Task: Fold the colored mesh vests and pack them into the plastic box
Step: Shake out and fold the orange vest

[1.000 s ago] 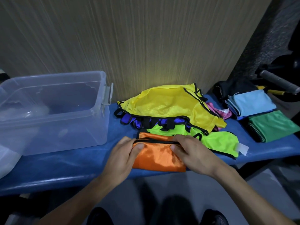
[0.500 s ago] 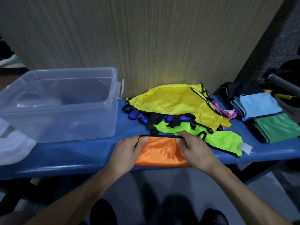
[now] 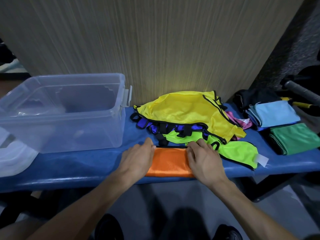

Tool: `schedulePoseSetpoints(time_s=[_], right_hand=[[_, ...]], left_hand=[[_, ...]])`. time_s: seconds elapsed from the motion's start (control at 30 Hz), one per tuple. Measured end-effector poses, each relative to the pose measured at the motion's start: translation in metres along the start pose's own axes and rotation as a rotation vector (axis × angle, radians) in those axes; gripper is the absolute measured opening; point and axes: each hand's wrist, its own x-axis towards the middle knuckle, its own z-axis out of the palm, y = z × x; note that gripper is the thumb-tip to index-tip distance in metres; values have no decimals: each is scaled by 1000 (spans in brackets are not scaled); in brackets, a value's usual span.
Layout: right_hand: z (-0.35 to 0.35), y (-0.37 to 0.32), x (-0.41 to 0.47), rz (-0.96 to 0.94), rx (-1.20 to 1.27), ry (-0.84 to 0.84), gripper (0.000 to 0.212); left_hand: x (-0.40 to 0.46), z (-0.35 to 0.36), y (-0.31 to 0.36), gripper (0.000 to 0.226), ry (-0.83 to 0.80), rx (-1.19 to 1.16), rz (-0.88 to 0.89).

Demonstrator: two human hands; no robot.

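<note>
Our left hand (image 3: 136, 159) and right hand (image 3: 204, 158) lie flat on the two ends of the folded orange mesh vest (image 3: 169, 162), fingers fairly straight and pressing down rather than curled round it, so the grip is a wide, open one on both sides. The vest is a compact rectangle with a black trim along its far edge, and it sits at the near edge of the blue padded table (image 3: 83, 163), between our hands.

Just behind it we see the heap of unfolded vests: a neon green mesh vest (image 3: 237, 151) with a white label spreads to the right, touching the right hand's fingertips; a purple vest (image 3: 143, 122) with black straps lies under a large yellow mesh vest (image 3: 187, 110) edged in black, and a bit of pink fabric (image 3: 233, 118) shows at the heap's right side.

To the left, near the left hand but apart from it, stands the clear plastic box (image 3: 69, 129), open at the top, with a latch on its right end. A translucent lid (image 3: 13, 158) rests against its left corner.

At the far right of the table we find a folded light blue cloth (image 3: 275, 115), a folded green cloth (image 3: 297, 139) and a dark bundle (image 3: 252, 97) behind them. A wood-grain panel (image 3: 155, 49) rises behind the table.
</note>
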Motion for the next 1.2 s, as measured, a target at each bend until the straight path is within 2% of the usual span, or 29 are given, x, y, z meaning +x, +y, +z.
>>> schedulePoseSetpoints(time_s=[0.13,0.2,0.27,0.33,0.4,0.47,0.57,0.63,0.7,0.77,0.83,0.97,1.2], right_hand=[[4,-1,4,-2,-17,54,32],[6,-1,8,9,-56,43,32],[7,-2,12,21,-104,24,33],[8,-3,14,28,-130,13,33],[10,-3,16,20,-143,12,33],[11,-1,17,-6,-122,50,32],[5,3,13,-183,-69,173,34],[0,10,6,-398,-114,128,47],[-1,17,-3,-518,-179,-2,65],[4,24,-7,-524,-253,-78,78],[4,28,-6,-534,-295,-76,75],[-5,31,2,-568,-224,-79,65],[-22,30,7,-526,-2,-73,57]], left_hand=[[2,4,1,24,54,156,20],[6,9,-2,19,227,182,131],[5,14,-4,27,364,129,326],[-2,16,-4,48,195,77,504],[-12,20,-5,73,-33,134,556],[-15,27,-12,82,-49,211,579],[-11,31,-19,74,-41,166,579],[-8,33,-21,71,-20,121,591],[-6,34,-22,68,-1,78,586],[-4,31,-23,67,-1,64,578],[-2,25,-25,67,-8,12,576],[1,21,-39,82,-149,-93,497],[2,20,-50,76,-57,-321,438]])
